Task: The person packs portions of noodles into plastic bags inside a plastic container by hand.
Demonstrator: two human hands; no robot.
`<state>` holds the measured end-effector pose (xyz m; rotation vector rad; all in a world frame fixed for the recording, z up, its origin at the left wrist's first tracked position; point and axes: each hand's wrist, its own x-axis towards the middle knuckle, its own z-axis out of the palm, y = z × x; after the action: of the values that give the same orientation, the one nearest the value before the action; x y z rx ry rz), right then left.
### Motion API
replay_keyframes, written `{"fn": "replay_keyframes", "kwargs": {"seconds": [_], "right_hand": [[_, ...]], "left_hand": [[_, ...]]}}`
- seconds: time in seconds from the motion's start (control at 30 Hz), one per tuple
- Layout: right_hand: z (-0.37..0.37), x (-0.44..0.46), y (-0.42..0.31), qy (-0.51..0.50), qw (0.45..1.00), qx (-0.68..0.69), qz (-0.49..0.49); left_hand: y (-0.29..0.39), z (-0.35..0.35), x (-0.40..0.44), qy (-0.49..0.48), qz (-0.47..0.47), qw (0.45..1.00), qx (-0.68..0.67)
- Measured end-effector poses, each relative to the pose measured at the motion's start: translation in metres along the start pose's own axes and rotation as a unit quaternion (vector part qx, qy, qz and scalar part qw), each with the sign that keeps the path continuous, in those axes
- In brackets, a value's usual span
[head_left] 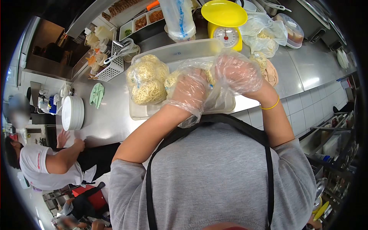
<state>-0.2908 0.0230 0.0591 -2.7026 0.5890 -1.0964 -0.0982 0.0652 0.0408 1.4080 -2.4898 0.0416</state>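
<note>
Both of my hands wear loose clear plastic gloves over a pale plastic tub [142,111]. My left hand [190,91] is closed on a clear bag of noodles [171,81] inside the tub; its fingertips are partly hidden. My right hand [237,72] is curled just beside it, to the right, gripping clear plastic that seems to belong to the same bag. Left of my hands, bagged portions of yellow noodles [147,82] lie piled in the tub. At the right, near my right wrist, is another small noodle bag [259,61].
Behind the tub stand a yellow dial scale [225,32] and a roll of plastic bags [178,19]. A white basket [111,71], green cloth [97,95] and stacked white plates [73,113] are at left, where a co-worker [50,161] stands. A bag [264,36] and lidded container [290,30] sit right.
</note>
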Motion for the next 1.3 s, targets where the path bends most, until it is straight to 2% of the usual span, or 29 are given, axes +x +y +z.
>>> {"fn": "replay_keyframes", "kwargs": {"seconds": [0.07,0.1,0.17,0.27,0.3,0.37,0.5,0.57,0.7,0.77,0.8,0.87,0.9,0.97,1.0,1.03,1.1,1.17,1.2,1.23,1.3], "right_hand": [[0.002,-0.001,-0.001,-0.011,0.999,0.042,0.012],[-0.001,-0.002,-0.002,-0.011,0.999,0.043,0.010],[-0.012,-0.006,-0.002,-0.026,0.999,0.025,0.011],[-0.020,-0.015,-0.002,-0.040,0.994,0.091,0.041],[-0.022,-0.017,-0.004,-0.038,0.994,0.089,0.042],[-0.025,-0.018,-0.008,-0.060,0.984,0.138,0.092],[-0.023,-0.016,-0.006,-0.069,0.981,0.160,0.088],[-0.023,-0.010,0.001,-0.037,0.996,0.069,0.039],[-0.018,0.000,0.009,-0.032,0.996,0.044,0.077],[-0.016,0.003,0.015,-0.013,0.998,0.005,0.057],[-0.014,0.005,0.020,-0.015,0.998,0.009,0.052],[-0.013,0.007,0.030,-0.008,0.997,-0.076,0.004],[-0.014,0.008,0.031,-0.008,0.997,-0.073,-0.003],[-0.022,0.014,0.034,-0.008,0.985,-0.164,-0.052],[-0.026,0.015,0.038,-0.009,0.985,-0.162,-0.058],[-0.031,0.016,0.043,0.005,0.981,-0.187,-0.053],[-0.045,0.018,0.051,0.021,0.975,-0.213,-0.053],[-0.057,0.014,0.056,0.031,0.950,-0.297,-0.092],[-0.057,0.011,0.053,0.005,0.996,-0.083,0.019],[-0.056,0.008,0.050,0.028,0.982,0.131,0.132],[-0.065,0.011,0.036,-0.152,0.987,-0.031,0.049]], "left_hand": [[0.003,-0.002,0.004,-0.062,-0.013,0.995,0.075],[0.002,-0.005,0.005,-0.061,-0.015,0.995,0.077],[-0.002,-0.013,0.012,-0.134,-0.082,0.987,-0.022],[-0.010,-0.036,0.019,-0.168,-0.092,0.980,-0.046],[-0.018,-0.033,0.018,-0.168,-0.089,0.981,-0.045],[-0.035,-0.023,0.012,-0.065,-0.082,0.988,-0.111],[-0.046,-0.024,0.013,-0.103,-0.106,0.978,-0.144],[-0.045,-0.030,0.011,-0.075,-0.108,0.984,-0.122],[-0.041,-0.062,-0.016,0.006,-0.044,0.985,-0.168],[-0.034,-0.078,-0.035,-0.067,0.012,0.998,-0.017],[-0.049,-0.074,-0.043,-0.066,0.006,0.998,-0.016],[-0.083,-0.060,-0.056,-0.065,0.042,0.992,0.095],[-0.082,-0.065,-0.056,-0.063,0.036,0.993,0.098],[-0.076,-0.082,-0.050,-0.108,0.010,0.985,0.133],[-0.072,-0.090,-0.048,-0.019,0.043,0.989,0.139],[-0.068,-0.092,-0.048,-0.017,0.038,0.989,0.141],[-0.061,-0.093,-0.042,0.095,0.066,0.976,0.185],[-0.053,-0.095,-0.037,0.129,0.068,0.977,0.155],[-0.051,-0.095,-0.038,0.161,0.073,0.976,0.123],[-0.050,-0.093,-0.043,0.160,0.068,0.977,0.123],[-0.049,-0.091,-0.059,0.098,0.033,0.989,0.107]]}}
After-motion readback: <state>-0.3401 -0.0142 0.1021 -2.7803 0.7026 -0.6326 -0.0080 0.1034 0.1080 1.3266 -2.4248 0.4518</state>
